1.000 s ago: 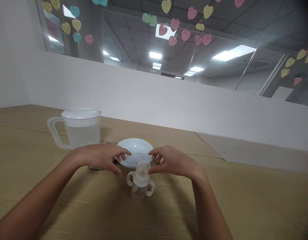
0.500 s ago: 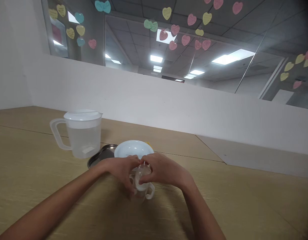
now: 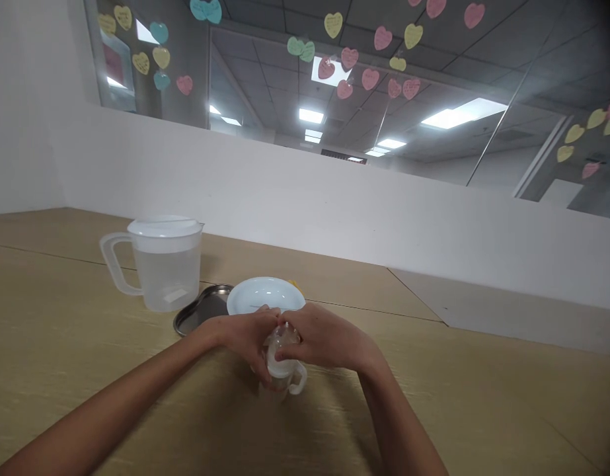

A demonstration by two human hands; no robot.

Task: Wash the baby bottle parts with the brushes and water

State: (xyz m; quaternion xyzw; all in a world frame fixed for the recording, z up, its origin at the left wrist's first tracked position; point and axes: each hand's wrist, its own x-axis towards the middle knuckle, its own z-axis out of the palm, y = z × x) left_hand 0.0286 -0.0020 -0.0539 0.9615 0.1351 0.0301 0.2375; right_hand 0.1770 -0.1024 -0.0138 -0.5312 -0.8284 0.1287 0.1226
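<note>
Currently, the baby bottle is clasped by the left hand and right hand, fingers closed round it; the lidded jug is left untouched.

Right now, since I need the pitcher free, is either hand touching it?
No: the left hand and right hand both grip the two-handled cup, and the pitcher stands apart on the table.

Left hand and right hand curl inward; close together, touching.
</note>
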